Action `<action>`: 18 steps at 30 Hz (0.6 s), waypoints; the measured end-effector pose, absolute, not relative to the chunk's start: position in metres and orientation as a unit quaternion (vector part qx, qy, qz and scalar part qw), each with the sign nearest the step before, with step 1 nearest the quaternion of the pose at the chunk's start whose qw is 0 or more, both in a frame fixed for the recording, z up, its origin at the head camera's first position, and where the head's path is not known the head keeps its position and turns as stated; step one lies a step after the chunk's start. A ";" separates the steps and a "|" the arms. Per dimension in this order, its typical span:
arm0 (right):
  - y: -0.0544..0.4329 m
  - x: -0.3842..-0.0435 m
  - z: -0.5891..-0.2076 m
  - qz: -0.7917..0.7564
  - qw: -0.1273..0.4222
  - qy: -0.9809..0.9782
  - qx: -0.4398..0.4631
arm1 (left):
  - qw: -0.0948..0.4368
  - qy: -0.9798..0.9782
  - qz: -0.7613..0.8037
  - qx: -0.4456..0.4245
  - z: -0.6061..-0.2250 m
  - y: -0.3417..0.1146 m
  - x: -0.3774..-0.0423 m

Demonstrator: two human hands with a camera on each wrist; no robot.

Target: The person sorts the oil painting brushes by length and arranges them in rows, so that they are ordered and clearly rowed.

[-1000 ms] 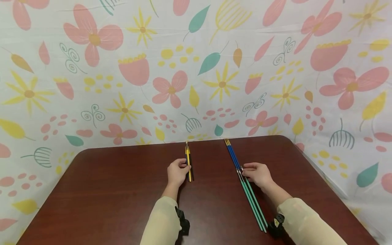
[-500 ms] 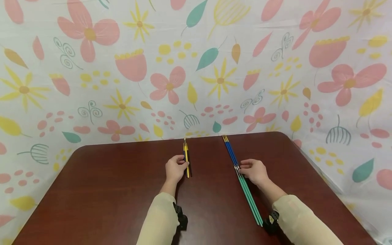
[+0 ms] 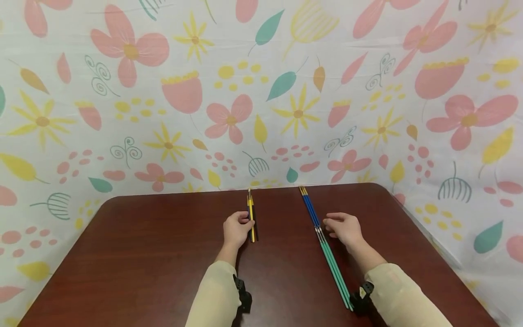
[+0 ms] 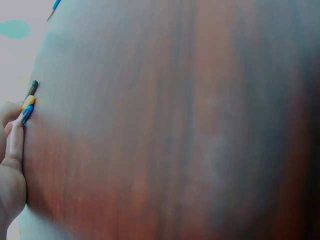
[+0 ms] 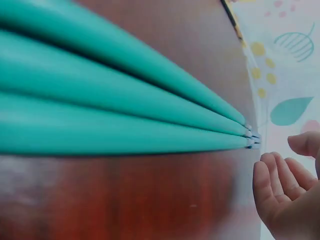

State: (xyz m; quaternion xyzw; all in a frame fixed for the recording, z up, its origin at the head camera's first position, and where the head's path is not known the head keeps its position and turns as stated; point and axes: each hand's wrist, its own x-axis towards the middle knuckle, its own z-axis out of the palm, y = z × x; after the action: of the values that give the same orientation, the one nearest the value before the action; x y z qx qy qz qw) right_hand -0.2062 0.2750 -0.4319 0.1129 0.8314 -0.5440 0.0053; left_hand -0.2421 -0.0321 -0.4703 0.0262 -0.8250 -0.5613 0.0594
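Observation:
In the head view my left hand [image 3: 236, 230] holds a small bundle of paintbrushes at the table's far side, its thumb against the yellow paintbrush [image 3: 251, 227]. A black paintbrush [image 3: 255, 225] lies along its right side. The left wrist view shows a blue handle end [image 4: 27, 114] right by the fingers. My right hand [image 3: 344, 229], fingers loosely bent and holding nothing, is just right of the green paintbrushes [image 3: 336, 272]. These three lie side by side, their tips meeting the handle ends of the blue paintbrushes [image 3: 311, 208], which stretch to the far edge.
The dark reddish-brown table [image 3: 155, 263] has rounded far corners. Right behind its far edge hangs a white cloth [image 3: 229, 72] printed with flowers and leaves, which also runs along the right side. Black wrist cameras [image 3: 244, 295] sit at both cuffs.
The rightmost green paintbrush has come in against the other two, so they now lie close together. My right hand has come away from them to the right. The left hand stays at its bundle.

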 end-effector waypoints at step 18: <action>0.240 -0.233 -0.412 -0.563 0.009 0.823 0.073 | 0.055 -0.820 -0.568 0.029 -0.471 -0.033 -0.245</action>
State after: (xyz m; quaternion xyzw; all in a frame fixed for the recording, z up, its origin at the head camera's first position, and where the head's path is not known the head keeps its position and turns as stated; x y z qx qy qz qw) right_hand -0.2330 0.2405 -0.4125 0.0725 0.8232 -0.5631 0.0092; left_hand -0.2450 -0.0332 -0.4713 0.0292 -0.8205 -0.5683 0.0551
